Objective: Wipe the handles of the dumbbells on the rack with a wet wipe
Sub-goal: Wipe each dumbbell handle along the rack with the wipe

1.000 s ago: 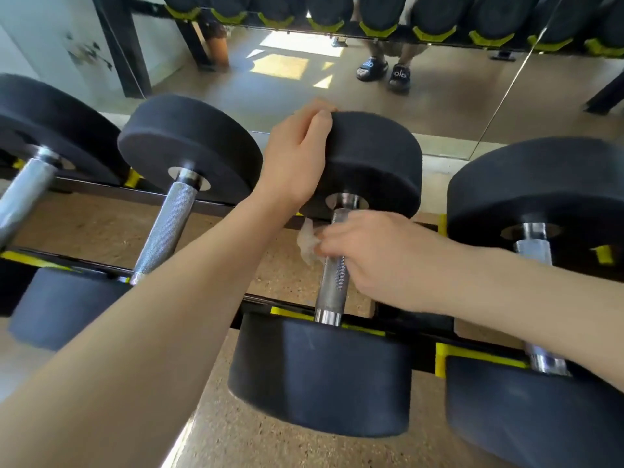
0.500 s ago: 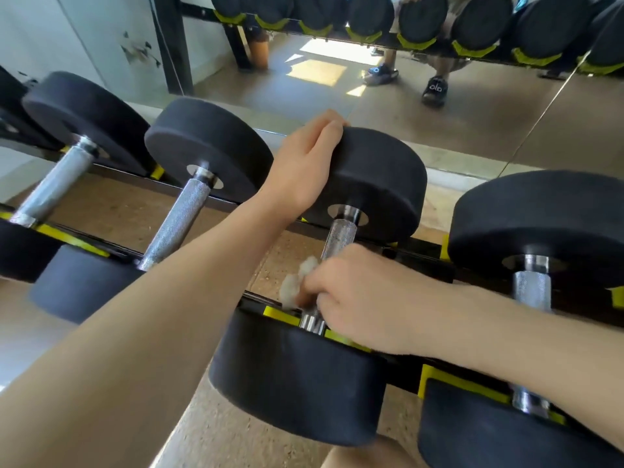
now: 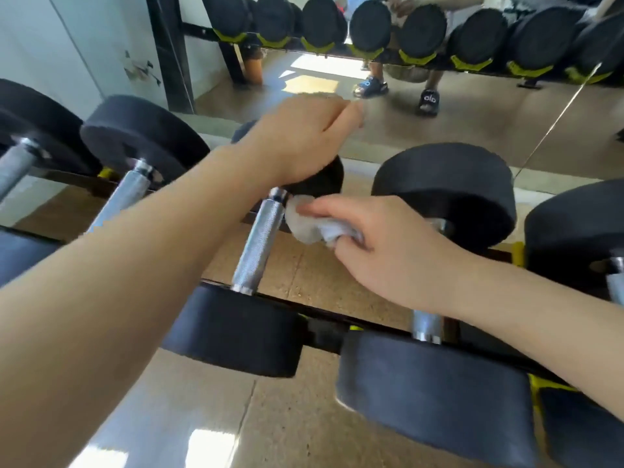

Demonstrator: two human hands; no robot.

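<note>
Your right hand (image 3: 381, 251) holds the wet wipe (image 3: 310, 224) just beside the middle dumbbell's handle (image 3: 260, 244), near its top. Your left hand (image 3: 304, 140) grips its far end. Other handles on the rack (image 3: 324, 336) wait.

A wall mirror (image 3: 472, 130) stands behind the speckled tan floor (image 3: 304, 417), with a white wall (image 3: 50, 55) left of the mirror.
</note>
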